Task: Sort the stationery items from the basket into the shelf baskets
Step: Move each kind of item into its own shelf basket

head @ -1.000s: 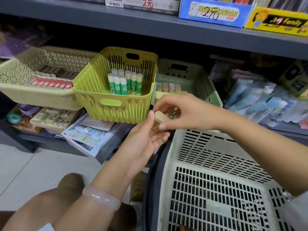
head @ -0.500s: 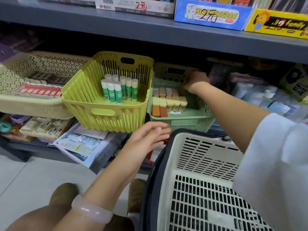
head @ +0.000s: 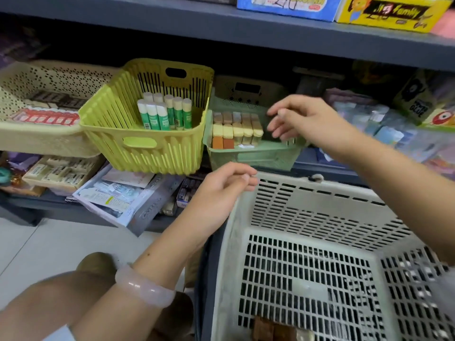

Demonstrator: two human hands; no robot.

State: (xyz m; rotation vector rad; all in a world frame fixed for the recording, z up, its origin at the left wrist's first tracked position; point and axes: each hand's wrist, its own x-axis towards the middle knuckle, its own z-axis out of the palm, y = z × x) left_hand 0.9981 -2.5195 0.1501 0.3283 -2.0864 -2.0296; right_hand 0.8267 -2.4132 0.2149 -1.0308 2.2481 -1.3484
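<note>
A stationery shop — grey metal shelving (head: 246, 30) carries printed display boxes (head: 285, 6) above, and plastic shelf baskets (head: 147, 146) below hold rows of identical glue sticks (head: 163, 114), erasers (head: 236, 130) and packaged goods — stock laid out for sale.

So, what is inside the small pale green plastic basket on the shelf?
The pale green plastic basket holds rows of small block-shaped erasers: beige and yellow, two orange in front. The right hand covers its right part, so anything there is hidden.
</note>
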